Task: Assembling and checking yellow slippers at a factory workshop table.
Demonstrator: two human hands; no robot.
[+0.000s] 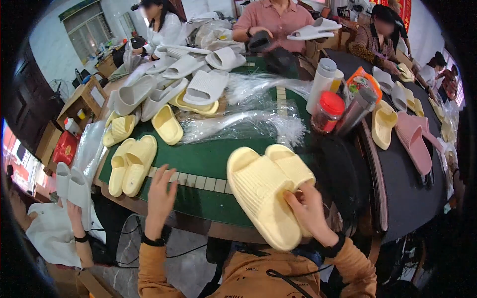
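Note:
A pair of pale yellow slide slippers (258,181) is gripped together by my right hand (309,208), thumb on the near slipper's strap and fingers tucked behind. The pair is raised over the near edge of the table, soles facing away from each other or partly hidden. My left hand (161,196) holds nothing; its fingers are apart over the near left edge. Just beyond it, another yellow slipper pair (133,166) lies side by side on the green tabletop (213,154).
Grey slippers (184,67) are heaped at the far left, beside clear plastic bags (243,124). A red-lidded jar (329,110) and bottles (323,79) stand at the right. A black table (412,198) holds a pink slipper pair (415,141). Co-workers handle slippers around me.

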